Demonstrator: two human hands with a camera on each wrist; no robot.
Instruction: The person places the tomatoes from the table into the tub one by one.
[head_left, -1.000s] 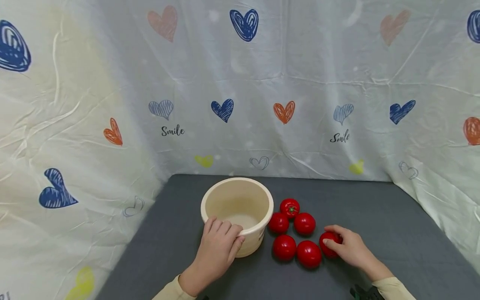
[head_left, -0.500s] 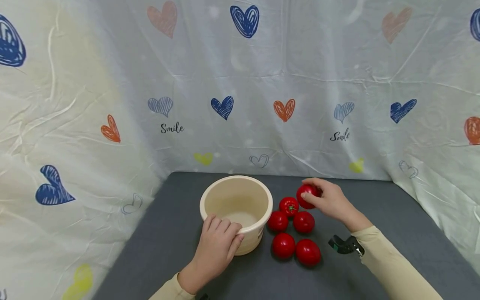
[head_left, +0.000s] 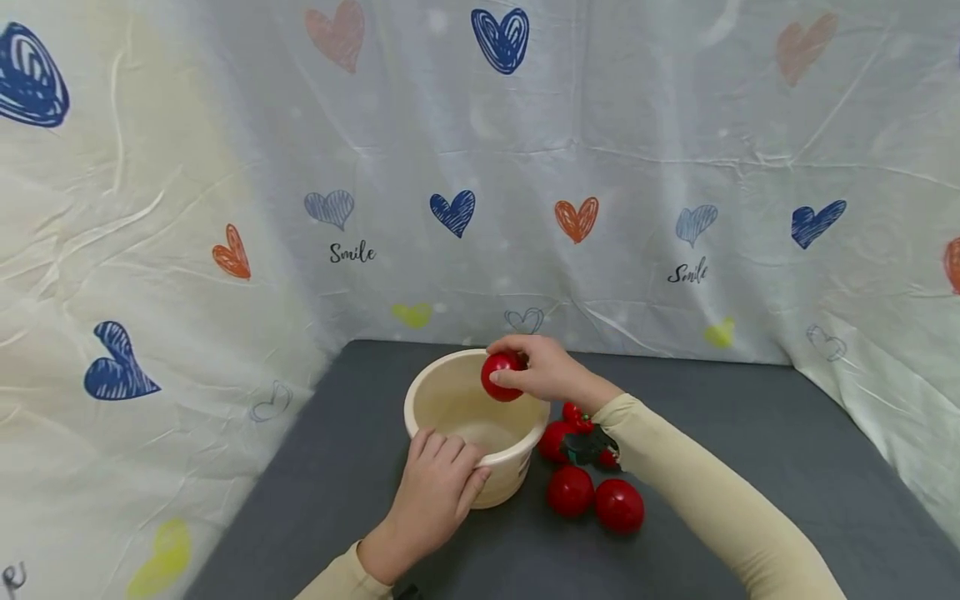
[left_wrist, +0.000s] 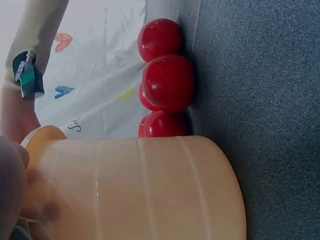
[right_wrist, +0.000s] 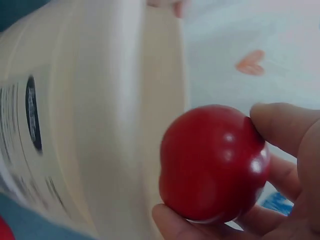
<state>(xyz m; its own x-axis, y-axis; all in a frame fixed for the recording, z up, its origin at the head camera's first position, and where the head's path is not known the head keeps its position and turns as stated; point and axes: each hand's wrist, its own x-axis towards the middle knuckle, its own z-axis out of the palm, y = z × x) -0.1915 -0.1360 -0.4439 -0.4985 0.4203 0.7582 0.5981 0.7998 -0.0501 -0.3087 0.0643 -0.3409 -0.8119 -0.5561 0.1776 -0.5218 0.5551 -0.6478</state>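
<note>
My left hand (head_left: 438, 492) grips the near rim of a cream bucket (head_left: 501, 487), thumb outside and fingers over the edge. Above the bucket's right part, my right hand (head_left: 551, 369) holds a red tomato (head_left: 501, 377) between thumb and fingers. In the right wrist view that tomato (right_wrist: 212, 162) is smooth and shiny, beside the bucket's rim. Inside the bucket, the part of the floor that shows is bare. From the left wrist view, the bucket's ribbed wall (left_wrist: 125, 185) fills the lower part.
Several more tomatoes (head_left: 619, 506) lie on the dark grey table (head_left: 735, 433) right of the bucket, some partly hidden by the right wrist's camera (head_left: 588, 447). A white cloth with printed hearts (head_left: 630, 125) hangs behind the table.
My right hand has picked up the rightmost tomato from the table, lifted it and carried it left to above the bucket. The left hand stays on the rim.
</note>
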